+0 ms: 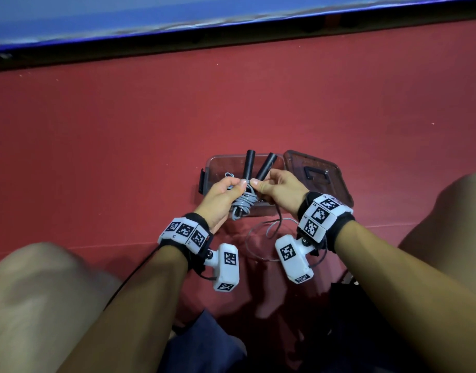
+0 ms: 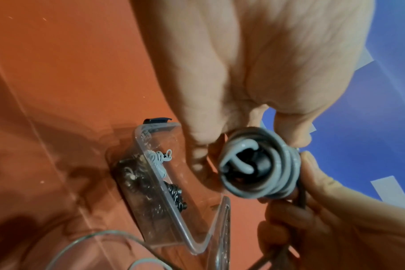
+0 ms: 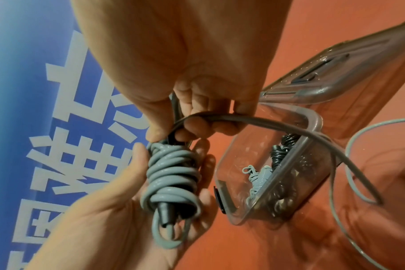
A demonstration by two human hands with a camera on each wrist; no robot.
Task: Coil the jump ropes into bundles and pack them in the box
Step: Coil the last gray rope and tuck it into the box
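Note:
My left hand [image 1: 226, 192] grips a grey jump rope [image 1: 245, 201] wound in coils [image 3: 173, 171] around its two black handles [image 1: 249, 164], which stick up over the box. The coil's end faces the left wrist camera [image 2: 259, 164]. My right hand [image 1: 274, 184] pinches the loose grey cord [image 3: 243, 119] close to the bundle; the rest of the cord trails down to the floor [image 1: 261, 235]. Just behind my hands, the clear plastic box [image 1: 218, 160] stands open on the red floor. Inside it lie a grey coiled rope [image 3: 258, 178] and a black coiled rope [image 2: 176, 193].
The box's lid [image 1: 317, 176] lies on the floor beside the box on the right. A blue board with white lettering [image 3: 46, 109] runs along the far side. My knees flank the hands left and right. Red floor [image 1: 124, 130] stretches all around.

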